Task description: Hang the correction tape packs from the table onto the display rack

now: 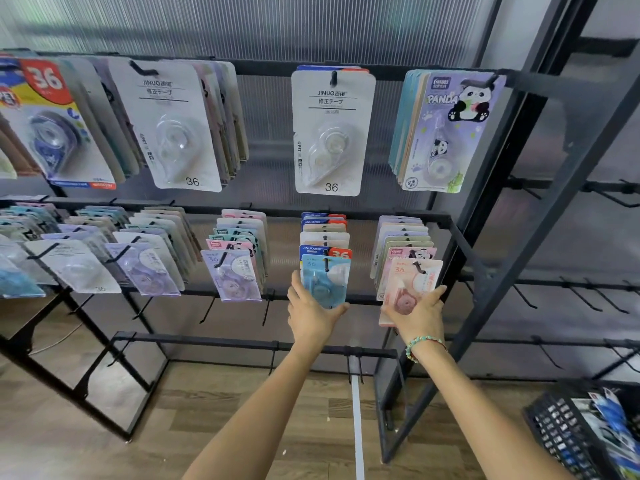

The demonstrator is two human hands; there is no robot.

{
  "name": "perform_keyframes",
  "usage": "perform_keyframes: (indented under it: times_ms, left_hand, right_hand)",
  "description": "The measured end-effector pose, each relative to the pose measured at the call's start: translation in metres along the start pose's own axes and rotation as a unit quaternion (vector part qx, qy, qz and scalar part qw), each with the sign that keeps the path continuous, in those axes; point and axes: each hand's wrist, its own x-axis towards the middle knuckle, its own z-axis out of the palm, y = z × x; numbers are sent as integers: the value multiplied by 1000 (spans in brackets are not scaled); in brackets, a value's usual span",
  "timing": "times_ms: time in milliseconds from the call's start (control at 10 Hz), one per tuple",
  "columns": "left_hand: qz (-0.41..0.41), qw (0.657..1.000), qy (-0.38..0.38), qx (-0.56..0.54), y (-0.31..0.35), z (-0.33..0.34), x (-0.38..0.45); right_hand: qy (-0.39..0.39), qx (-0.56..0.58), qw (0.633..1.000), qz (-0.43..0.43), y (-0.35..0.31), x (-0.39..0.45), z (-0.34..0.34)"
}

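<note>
Hands work side by side at the rack's middle rail: the left hand [311,315] cups the blue pack [323,280] hanging upright on its hook, while the right hand [420,315] grips the pink pack [410,287] just below the neighbouring hook [417,268].

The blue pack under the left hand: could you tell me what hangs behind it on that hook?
Behind the blue pack hang a blue-and-red "36" card, then paler cards; only top edges show.

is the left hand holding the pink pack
No, the left hand holds the blue pack on its hook; the right hand holds the pink pack.
</note>
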Motion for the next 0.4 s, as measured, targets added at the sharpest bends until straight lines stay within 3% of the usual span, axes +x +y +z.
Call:
perform_keyframes:
  times_ms: [400]
  left_hand:
    - [67, 992, -7, 103, 2, -31, -43]
  right_hand:
    - [-6, -112, 990, -90, 3, -49, -29]
